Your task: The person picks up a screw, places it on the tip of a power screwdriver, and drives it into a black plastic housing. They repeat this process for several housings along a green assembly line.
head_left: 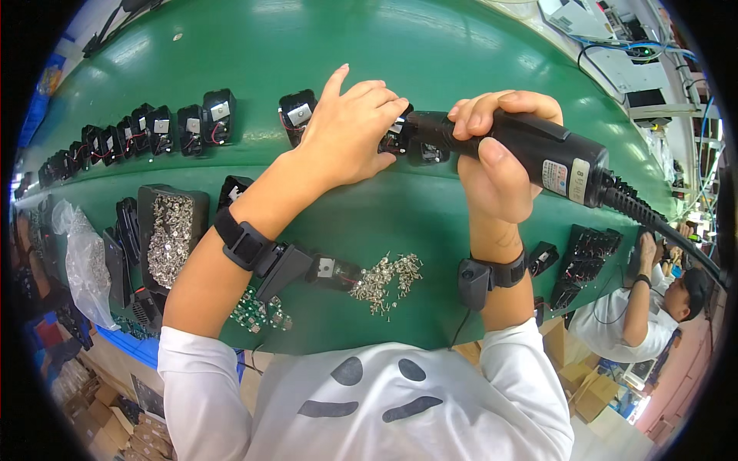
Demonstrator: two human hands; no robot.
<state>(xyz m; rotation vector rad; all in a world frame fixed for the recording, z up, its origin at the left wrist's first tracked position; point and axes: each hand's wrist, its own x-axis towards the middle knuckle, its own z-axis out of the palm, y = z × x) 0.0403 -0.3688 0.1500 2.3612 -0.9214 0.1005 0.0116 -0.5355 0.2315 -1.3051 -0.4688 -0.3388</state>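
Note:
My right hand [503,146] is wrapped around a black electric screwdriver [565,157], held nearly level with its tip end pointing left. Under that end sits a small black plastic housing [395,140] with a circuit board inside. My left hand [354,127] grips this housing between thumb and fingers, which partly hide it. The screwdriver's bit cannot be made out. Just left of my left hand stands another black housing [297,115] with a silver square and a red wire. One more housing [427,154] lies beneath the screwdriver.
Several similar housings [160,129] line the green table [254,46] at the left. A black bin of screws [173,238] stands near a plastic bag [86,261]. Loose screws [384,280] and circuit boards [261,311] lie closer to me. A co-worker [638,315] sits at the right.

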